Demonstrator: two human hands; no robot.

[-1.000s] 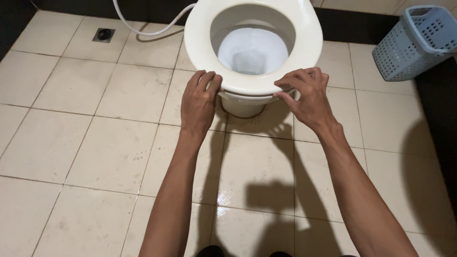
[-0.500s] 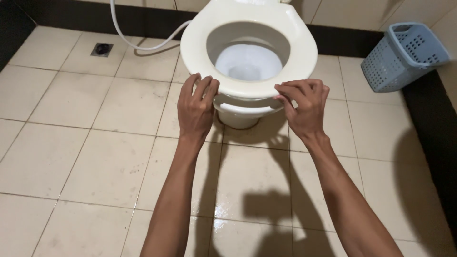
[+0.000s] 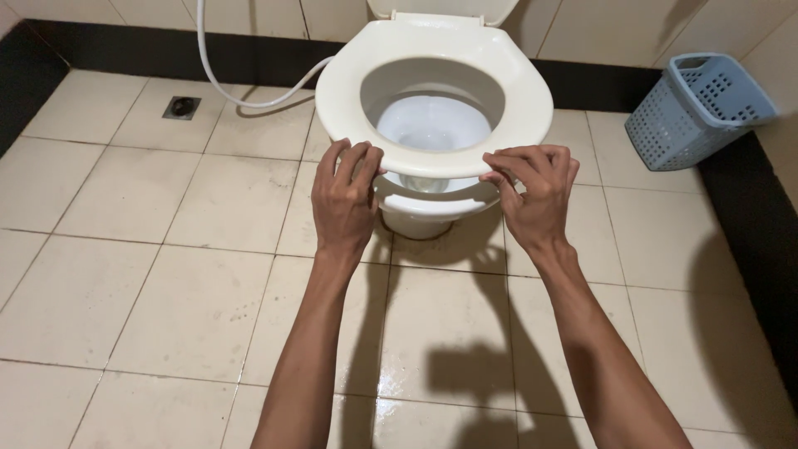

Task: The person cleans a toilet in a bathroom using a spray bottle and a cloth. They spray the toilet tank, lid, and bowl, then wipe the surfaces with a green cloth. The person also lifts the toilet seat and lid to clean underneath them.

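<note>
A white toilet stands at the top middle, its cream seat (image 3: 532, 100) tilted up at the front above the bowl rim (image 3: 432, 204). My left hand (image 3: 347, 195) grips the seat's front left edge with curled fingers. My right hand (image 3: 536, 195) pinches the seat's front right edge between fingers and thumb. The raised lid (image 3: 440, 8) shows at the top edge. Water lies in the bowl (image 3: 432, 125).
A white hose (image 3: 224, 83) runs along the floor left of the toilet, near a floor drain (image 3: 181, 106). A pale blue plastic basket (image 3: 694, 108) leans at the right wall. Cream floor tiles (image 3: 150, 274) spread around, wet near my feet. Dark skirting borders the walls.
The view has shifted so the toilet sits lower in frame, with the lid showing. Both hands stay on the seat's front edge, which has lifted a little off the bowl.
</note>
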